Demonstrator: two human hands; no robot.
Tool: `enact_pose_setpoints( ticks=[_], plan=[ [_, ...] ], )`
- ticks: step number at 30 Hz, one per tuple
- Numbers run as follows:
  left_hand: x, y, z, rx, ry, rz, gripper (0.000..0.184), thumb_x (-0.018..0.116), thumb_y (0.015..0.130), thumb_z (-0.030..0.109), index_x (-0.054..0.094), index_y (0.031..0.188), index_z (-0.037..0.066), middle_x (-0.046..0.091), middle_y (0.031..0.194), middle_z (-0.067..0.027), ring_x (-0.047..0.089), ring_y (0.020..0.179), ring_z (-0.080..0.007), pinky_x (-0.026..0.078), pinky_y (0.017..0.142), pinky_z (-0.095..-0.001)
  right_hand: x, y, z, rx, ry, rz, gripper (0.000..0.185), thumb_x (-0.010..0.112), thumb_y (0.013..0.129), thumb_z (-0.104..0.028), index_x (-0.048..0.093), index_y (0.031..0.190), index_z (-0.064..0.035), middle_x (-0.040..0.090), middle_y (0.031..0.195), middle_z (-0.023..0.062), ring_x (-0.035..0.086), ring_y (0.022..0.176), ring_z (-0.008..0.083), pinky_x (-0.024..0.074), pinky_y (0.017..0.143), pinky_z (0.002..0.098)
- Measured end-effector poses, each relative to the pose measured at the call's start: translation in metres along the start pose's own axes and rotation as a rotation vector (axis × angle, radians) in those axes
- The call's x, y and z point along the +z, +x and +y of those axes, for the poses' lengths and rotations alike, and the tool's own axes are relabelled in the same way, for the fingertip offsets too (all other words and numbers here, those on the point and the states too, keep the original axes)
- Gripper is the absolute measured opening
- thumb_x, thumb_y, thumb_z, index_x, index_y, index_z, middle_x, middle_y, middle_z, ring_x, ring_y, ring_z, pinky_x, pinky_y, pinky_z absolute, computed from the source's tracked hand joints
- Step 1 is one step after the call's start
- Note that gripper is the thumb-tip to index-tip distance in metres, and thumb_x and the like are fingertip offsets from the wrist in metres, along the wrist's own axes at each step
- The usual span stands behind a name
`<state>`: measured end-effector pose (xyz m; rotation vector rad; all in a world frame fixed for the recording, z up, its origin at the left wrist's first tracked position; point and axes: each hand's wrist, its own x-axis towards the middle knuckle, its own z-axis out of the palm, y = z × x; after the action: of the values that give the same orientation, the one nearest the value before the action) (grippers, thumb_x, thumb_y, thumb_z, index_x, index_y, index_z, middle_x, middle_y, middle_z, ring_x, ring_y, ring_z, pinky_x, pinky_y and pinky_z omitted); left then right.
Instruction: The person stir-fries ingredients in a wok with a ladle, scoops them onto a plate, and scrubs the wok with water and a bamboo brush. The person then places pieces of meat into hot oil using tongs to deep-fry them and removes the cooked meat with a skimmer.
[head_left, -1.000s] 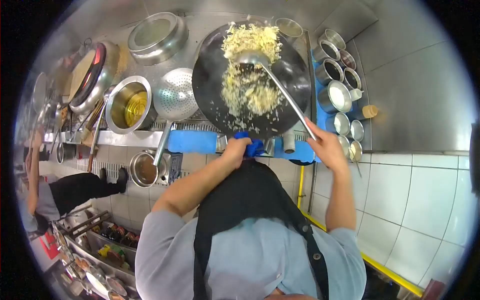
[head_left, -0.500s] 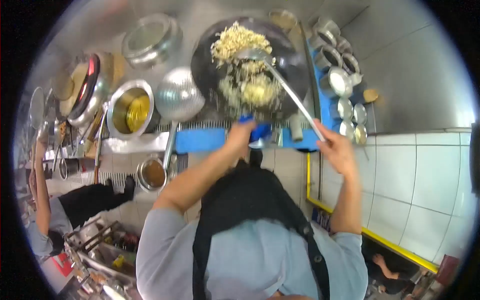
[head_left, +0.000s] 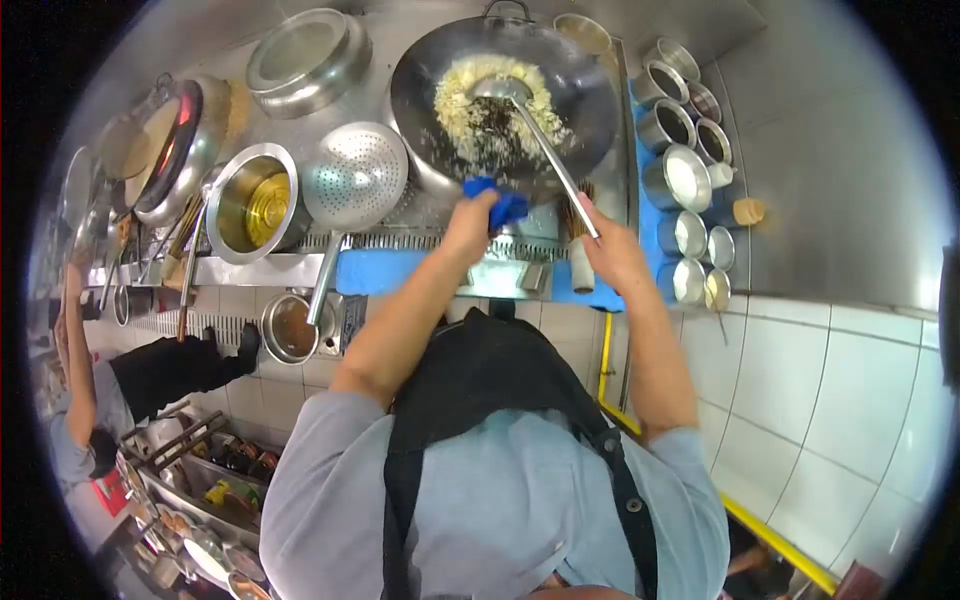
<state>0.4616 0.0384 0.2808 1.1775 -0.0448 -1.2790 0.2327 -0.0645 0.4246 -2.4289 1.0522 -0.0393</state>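
My left hand [head_left: 470, 222] is closed on a folded blue cloth [head_left: 508, 208] at the near rim of a black wok [head_left: 592, 110]. The fingers of my right hand [head_left: 615, 250] wrap around the handle of a long metal ladle [head_left: 545, 145]. The ladle's bowl rests among pale chopped food [head_left: 457, 98] in the middle of the wok. Dark bits [head_left: 492, 118] lie in the food just below the bowl; what they are I cannot tell. Left of the wok is a perforated strainer [head_left: 355, 178], its handle toward me.
A metal pot of yellow oil [head_left: 268, 212] stands left of the strainer, with a large lidded pot [head_left: 305, 62] behind. Several metal seasoning containers [head_left: 665, 125] line the right side. A bamboo brush [head_left: 580, 260] stands near my right hand. Another person [head_left: 150, 390] works at far left.
The pale food has gone from two clumps to one mass in the wok's middle, and dark bits now show. My right hand has moved left and forward with the ladle.
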Motion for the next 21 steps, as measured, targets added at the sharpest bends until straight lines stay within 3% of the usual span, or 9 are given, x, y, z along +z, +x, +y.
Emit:
enact_pose_setpoints(
  ticks=[2,4,5,7,9,10,13,15,21],
  plan=[
    [-0.009,-0.024,-0.026,0.004,0.069,0.045,0.029,0.06,0.093,0.013,0.059,0.118,-0.003,0.068,0.098,-0.0115,0.069,0.08,-0.023,0.056,0.062,-0.0343,-0.005,0.011,0.0,0.046,0.103,0.027,0.066,0.064,0.092,-0.012,0.045,0.154,-0.027,0.069,0.109,0.0256,0.068,0.091,0.0426,0.054,0.081,0.046],
    [-0.007,-0.039,-0.032,0.135,0.0,0.029,0.029,0.059,0.092,0.012,0.06,0.117,-0.002,0.069,0.105,-0.0134,0.071,0.086,-0.0238,0.059,0.067,-0.0347,-0.034,-0.008,0.012,-0.005,0.228,0.042,0.069,0.067,0.09,-0.006,0.049,0.152,-0.0281,0.068,0.089,0.0143,0.05,0.066,0.0195,0.0486,0.068,0.0322],
    [-0.004,-0.048,-0.027,0.148,-0.024,0.027,0.028,0.059,0.091,0.013,0.06,0.116,-0.001,0.07,0.106,-0.0143,0.071,0.088,-0.024,0.06,0.068,-0.0345,-0.048,-0.017,0.021,-0.027,0.278,0.022,0.069,0.067,0.089,-0.004,0.051,0.152,-0.0275,0.068,0.088,0.0127,0.05,0.066,0.0166,0.048,0.067,0.0311],
    [-0.001,-0.033,0.009,-0.019,0.112,0.08,0.024,0.061,0.091,0.015,0.061,0.11,0.0,0.071,0.101,-0.0138,0.071,0.086,-0.023,0.059,0.067,-0.0331,-0.067,-0.043,0.03,-0.004,0.305,-0.072,0.068,0.068,0.089,-0.003,0.052,0.151,-0.0266,0.068,0.088,0.011,0.049,0.067,0.0124,0.047,0.067,0.0289],
    [-0.002,0.021,0.008,0.013,-0.057,0.063,0.023,0.065,0.09,0.023,0.061,0.102,0.003,0.065,0.082,-0.0098,0.063,0.063,-0.0212,0.05,0.052,-0.033,-0.089,-0.047,0.031,0.023,0.238,-0.162,0.068,0.068,0.089,-0.002,0.052,0.151,-0.0261,0.067,0.089,0.0106,0.047,0.068,0.0101,0.0461,0.067,0.0267],
    [0.005,0.028,0.01,0.027,-0.065,0.093,0.024,0.065,0.09,0.024,0.061,0.101,0.003,0.065,0.08,-0.01,0.062,0.061,-0.0215,0.05,0.051,-0.0332,-0.095,-0.042,0.025,0.077,0.172,-0.248,0.068,0.067,0.09,-0.004,0.051,0.151,-0.0278,0.07,0.093,0.016,0.057,0.068,0.0193,0.0505,0.069,0.0329],
    [0.023,0.043,0.012,0.039,-0.063,0.133,0.024,0.065,0.091,0.025,0.06,0.1,0.003,0.064,0.078,-0.0101,0.062,0.059,-0.0219,0.05,0.05,-0.0328,-0.045,-0.001,0.053,-0.269,-0.002,-0.117,0.07,0.062,0.092,-0.007,0.043,0.155,-0.031,0.071,0.097,0.0225,0.067,0.076,0.0381,0.0533,0.073,0.0447],
    [0.025,0.043,0.005,0.023,-0.069,0.127,0.025,0.064,0.091,0.026,0.06,0.1,0.003,0.064,0.077,-0.0102,0.061,0.059,-0.0219,0.049,0.049,-0.0324,-0.009,0.032,0.041,-0.154,0.013,-0.133,0.072,0.059,0.094,-0.011,0.035,0.158,-0.0332,0.07,0.104,0.0269,0.065,0.094,0.0504,0.0512,0.08,0.0536],
    [0.022,0.037,0.003,-0.007,-0.167,0.107,0.031,0.064,0.098,0.035,0.06,0.112,0.008,0.068,0.093,-0.0069,0.066,0.08,-0.0222,0.052,0.062,-0.0372,0.026,0.048,0.024,-0.125,0.116,-0.187,0.074,0.058,0.092,-0.009,0.033,0.159,-0.0304,0.064,0.122,0.0292,0.062,0.109,0.0487,0.0503,0.09,0.052]
  ],
)
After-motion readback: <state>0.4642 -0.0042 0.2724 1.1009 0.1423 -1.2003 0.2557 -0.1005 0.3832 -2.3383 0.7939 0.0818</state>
